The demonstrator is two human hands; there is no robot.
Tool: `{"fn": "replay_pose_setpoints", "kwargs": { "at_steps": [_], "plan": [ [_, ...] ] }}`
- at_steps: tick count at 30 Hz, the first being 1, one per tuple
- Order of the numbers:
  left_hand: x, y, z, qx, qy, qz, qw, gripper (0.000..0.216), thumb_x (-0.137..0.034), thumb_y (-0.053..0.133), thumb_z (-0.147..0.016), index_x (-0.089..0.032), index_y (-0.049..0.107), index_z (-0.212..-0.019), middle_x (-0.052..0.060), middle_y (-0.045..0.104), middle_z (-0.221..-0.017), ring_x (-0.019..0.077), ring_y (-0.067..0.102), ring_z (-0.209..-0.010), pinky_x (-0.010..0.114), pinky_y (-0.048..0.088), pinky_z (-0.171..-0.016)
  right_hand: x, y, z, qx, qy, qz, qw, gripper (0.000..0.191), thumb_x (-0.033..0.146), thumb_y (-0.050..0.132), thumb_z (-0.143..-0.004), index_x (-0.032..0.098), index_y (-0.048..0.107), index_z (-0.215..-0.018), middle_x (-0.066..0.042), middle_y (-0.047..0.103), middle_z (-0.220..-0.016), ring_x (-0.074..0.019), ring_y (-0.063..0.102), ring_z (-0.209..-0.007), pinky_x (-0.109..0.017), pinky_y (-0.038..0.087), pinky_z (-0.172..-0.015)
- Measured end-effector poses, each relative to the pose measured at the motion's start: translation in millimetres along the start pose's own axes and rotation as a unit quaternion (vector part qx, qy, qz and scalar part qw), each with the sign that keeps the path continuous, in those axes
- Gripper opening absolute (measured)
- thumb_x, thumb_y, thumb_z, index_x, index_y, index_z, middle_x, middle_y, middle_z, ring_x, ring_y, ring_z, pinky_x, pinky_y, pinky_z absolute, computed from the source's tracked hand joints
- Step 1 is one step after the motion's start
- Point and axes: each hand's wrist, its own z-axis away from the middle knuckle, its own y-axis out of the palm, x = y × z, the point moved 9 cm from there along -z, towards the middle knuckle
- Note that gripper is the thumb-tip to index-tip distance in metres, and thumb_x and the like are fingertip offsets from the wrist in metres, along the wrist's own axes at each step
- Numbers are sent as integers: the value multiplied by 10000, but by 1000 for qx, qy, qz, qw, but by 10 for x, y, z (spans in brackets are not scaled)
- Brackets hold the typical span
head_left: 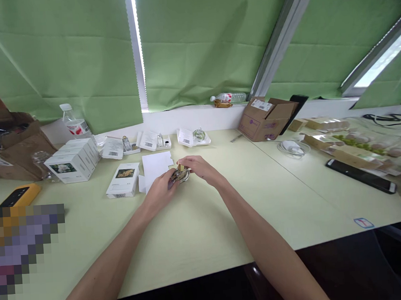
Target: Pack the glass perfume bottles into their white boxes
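My left hand (164, 186) is wrapped round a small clear glass bottle (182, 176) with a gold top, like a perfume bottle. At its gold top (180, 166), my right hand (195, 165) has its fingers closed; the fingertips are partly hidden. The bottle is held a little above the table. Just behind my left hand lies a flat white box or card (155, 164) with flaps, and left of it a white box (123, 179) with a flower picture.
White trays (162, 144) with labelled covers and small glass pieces line the back. White boxes (72, 162) and a brown carton (5, 148) stand left. Another carton (264, 119), a coiled white cable (292, 147), a phone (361, 175) and clear packs (359, 147) are right.
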Motion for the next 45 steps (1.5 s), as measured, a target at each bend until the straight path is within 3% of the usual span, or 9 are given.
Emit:
{"fn": "replay_pose_setpoints", "kwargs": {
  "at_steps": [14, 18, 22, 27, 36, 45],
  "plan": [
    [22, -3, 1, 0, -1, -6, 1000, 309, -297, 464, -920, -235, 523, -1217, 56, 689, -1044, 233, 647, -892, 303, 459, -733, 31, -5, 26, 14, -7, 28, 999, 415, 588, 578, -800, 188, 627, -702, 1, 542, -620, -147, 509, -612, -276, 379, -573],
    [17, -14, 8, -3, -2, -8, 1000, 322, -297, 459, -928, -232, 514, -1238, 66, 684, -1076, 240, 643, -932, 305, 454, -746, 50, -6, 58, 61, -17, 64, 996, 416, 593, 614, -774, 179, 625, -734, 2, 565, -686, -136, 495, -635, -264, 354, -570],
    [-11, -9, 11, 5, 5, -6, 1000, 302, -306, 452, -934, -239, 526, -1219, 59, 689, -1031, 229, 643, -880, 297, 454, -713, 65, 66, 79, 125, -53, 86, 987, 282, 443, 683, -752, 184, 652, -859, -10, 636, -841, -161, 557, -762, -265, 387, -632],
    [15, -14, 9, -7, 2, -4, 1000, 316, -323, 464, -932, -254, 513, -1237, 52, 691, -1023, 229, 649, -884, 299, 467, -724, -2, 41, 13, 100, -71, 117, 986, 205, 314, 681, -724, 179, 667, -877, -22, 675, -887, -191, 602, -824, -290, 435, -692],
    [124, 33, 0, -17, 0, 8, 1000, 405, -338, 508, -921, -256, 453, -1314, 76, 631, -1222, 241, 638, -1043, 344, 494, -862, -38, 17, -25, 93, -81, 142, 982, 196, 315, 684, -722, 185, 666, -869, -16, 698, -890, -186, 625, -803, -273, 459, -676],
    [114, -11, 25, -28, 8, -24, 999, 416, -361, 483, -942, -235, 443, -1336, 87, 561, -1329, 227, 612, -1106, 345, 495, -885, -67, -92, -82, 47, -87, 155, 983, 171, 297, 696, -717, 170, 665, -828, -20, 713, -848, -184, 640, -774, -265, 461, -663]
  ]
}}
